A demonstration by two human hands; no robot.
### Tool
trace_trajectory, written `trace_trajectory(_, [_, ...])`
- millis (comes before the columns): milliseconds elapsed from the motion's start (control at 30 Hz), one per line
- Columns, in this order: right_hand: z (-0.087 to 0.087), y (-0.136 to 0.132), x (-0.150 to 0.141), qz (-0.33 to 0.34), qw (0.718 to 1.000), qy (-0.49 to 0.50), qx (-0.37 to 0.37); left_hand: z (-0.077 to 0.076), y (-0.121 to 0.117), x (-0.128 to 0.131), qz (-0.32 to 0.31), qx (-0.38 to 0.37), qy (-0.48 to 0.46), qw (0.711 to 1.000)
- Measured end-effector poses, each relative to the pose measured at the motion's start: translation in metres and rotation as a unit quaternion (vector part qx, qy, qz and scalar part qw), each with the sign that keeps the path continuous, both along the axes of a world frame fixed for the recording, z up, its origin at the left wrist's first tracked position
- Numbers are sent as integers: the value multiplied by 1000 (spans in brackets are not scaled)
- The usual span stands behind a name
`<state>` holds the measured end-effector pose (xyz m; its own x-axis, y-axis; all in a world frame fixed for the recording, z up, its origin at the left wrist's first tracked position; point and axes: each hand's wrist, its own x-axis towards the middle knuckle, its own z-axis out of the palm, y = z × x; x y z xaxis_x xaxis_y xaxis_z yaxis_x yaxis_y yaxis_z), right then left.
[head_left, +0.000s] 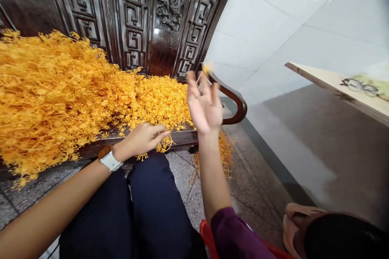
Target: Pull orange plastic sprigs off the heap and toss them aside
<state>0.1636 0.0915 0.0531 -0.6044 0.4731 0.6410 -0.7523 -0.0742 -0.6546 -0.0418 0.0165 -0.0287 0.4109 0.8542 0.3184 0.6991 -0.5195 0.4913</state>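
The person is sitting in front of a big heap of orange sprigs, which is lying on a dark carved wooden bench and spilling over its front edge. The right hand is up in the air and seems to be pinching a thin sprig between the thumb and a finger, while the other fingers are spreading out. The left hand is curling loosely at the bench edge, with its fingertips just beside a small sprig, and nobody can tell from this view if it is holding that sprig. A soft pinch looks like the best way to work, because the sprigs are thin and are catching on each other, and lifting one clear of the heap looks like a good way to stop it from snagging. There are two hands, one white watch on the left wrist, one purple sleeve, two knees in dark blue trousers, one curved wooden armrest, and one pair of glasses lying on a pale wooden board. The sprigs in the heap are too many to count.
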Motion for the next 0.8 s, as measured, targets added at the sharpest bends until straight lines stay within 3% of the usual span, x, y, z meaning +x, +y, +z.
trace_trajectory(67, [-7,19,-14,-83,991,-83,-57,0,-2,5,-1,26,32,999])
trace_trajectory(167, [-30,10,-16,-236,937,-232,-114,-2,-5,10,2,53,82,995])
trace_trajectory(300, [-68,-28,0,-386,858,-340,13,-3,-7,11,37,104,101,989])
trace_trajectory(367, [-81,-43,6,-400,829,-385,74,-3,-8,10,47,131,96,986])
trace_trajectory(500, [-94,-56,11,-336,857,-390,33,-2,-10,12,23,165,103,981])
trace_trajectory(667, [-93,-64,28,-324,871,-369,1,0,-13,16,7,191,129,973])
trace_trajectory(733, [-92,-65,45,-267,907,-326,-8,2,-14,16,2,184,130,974])
trace_trajectory(800, [-93,-64,66,-150,975,-161,-30,3,-14,14,-1,169,129,977])
